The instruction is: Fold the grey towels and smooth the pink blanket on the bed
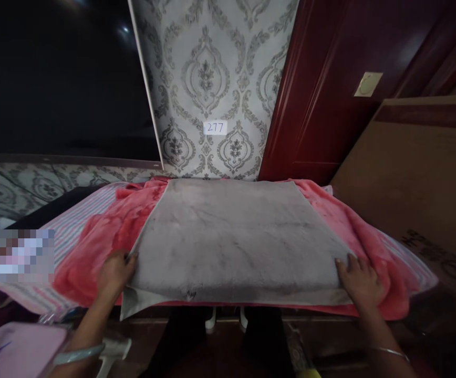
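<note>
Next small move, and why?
Probably the left hand should straighten the near-left corner of the grey cloth: that corner hangs below the rest of the near edge, and the hand is already at the cloth's left side.

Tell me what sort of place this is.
Probably a room in a home: there is ornate patterned wallpaper, a wide black screen and glossy dark-red panelling.
</note>
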A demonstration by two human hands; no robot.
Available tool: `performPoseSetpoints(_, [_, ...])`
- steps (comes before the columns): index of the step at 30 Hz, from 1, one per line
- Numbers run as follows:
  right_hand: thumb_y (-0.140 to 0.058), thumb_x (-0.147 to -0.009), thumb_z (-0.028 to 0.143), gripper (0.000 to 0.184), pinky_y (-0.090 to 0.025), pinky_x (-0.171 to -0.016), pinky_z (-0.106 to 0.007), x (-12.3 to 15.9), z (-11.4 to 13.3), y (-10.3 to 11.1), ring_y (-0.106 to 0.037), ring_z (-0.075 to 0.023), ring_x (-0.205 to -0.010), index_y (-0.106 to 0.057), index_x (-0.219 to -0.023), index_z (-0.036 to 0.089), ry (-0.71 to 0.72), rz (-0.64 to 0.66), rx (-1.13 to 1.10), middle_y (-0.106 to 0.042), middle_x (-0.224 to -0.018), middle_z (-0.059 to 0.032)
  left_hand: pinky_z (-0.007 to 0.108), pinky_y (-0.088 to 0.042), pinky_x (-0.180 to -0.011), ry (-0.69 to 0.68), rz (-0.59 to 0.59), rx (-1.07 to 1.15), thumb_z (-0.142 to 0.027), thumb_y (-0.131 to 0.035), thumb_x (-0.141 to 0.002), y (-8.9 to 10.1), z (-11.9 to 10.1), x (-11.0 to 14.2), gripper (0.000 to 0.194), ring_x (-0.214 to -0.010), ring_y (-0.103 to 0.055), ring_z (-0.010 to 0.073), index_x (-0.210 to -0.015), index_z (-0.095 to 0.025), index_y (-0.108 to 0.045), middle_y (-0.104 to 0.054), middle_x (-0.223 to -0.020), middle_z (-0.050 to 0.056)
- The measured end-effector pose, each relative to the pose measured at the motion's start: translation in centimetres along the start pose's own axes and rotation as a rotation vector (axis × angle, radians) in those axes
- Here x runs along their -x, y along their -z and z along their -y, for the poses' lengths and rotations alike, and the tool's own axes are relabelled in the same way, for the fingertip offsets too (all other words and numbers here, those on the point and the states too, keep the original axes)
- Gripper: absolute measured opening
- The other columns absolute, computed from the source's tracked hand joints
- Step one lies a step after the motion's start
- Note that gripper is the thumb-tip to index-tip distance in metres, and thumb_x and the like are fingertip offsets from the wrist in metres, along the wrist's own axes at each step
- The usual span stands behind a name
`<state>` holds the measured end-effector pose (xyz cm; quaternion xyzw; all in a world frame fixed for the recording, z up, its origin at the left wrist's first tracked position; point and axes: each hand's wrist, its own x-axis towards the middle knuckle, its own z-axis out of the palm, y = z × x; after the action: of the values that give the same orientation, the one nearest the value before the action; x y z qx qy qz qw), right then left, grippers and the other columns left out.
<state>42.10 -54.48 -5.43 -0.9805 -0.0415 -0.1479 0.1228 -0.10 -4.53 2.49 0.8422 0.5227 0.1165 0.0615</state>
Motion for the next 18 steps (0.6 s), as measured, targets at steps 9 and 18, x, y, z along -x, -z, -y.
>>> performPoseSetpoints(9, [-0.042,-0.086,0.051,0.059,-0.054,-0.076,-0.054,-5.2,-2.1,1.6,-0.067,-0.0431,-0.099,-0.073,-0.114,0.010,-0.189,0.165,-0.036,-0.071,-0.106,-0.0255,0.031,-0.040,-0.054,0.018,-0.020,0.346,-0.061,-0.045,-0.075,0.0,2.1,0.6,0.039,-0.060,-0.058,0.0241,-0.060,-0.025,-0.051,-0.055,-0.053,0.003])
performPoseSetpoints(18, [-0.045,-0.080,0.041,0.041,-0.052,-0.069,-0.041,-6.0,-3.4,1.9,-0.067,-0.0341,-0.078,-0.075,-0.083,0.013,-0.187,0.170,-0.388,-0.068,-0.069,-0.0157,0.033,-0.047,-0.059,0.105,-0.007,0.697,-0.078,-0.056,-0.060,-0.6,2.8,0.9,0.055,-0.067,-0.060,0.0237,-0.069,-0.024,-0.060,-0.060,-0.063,0.002])
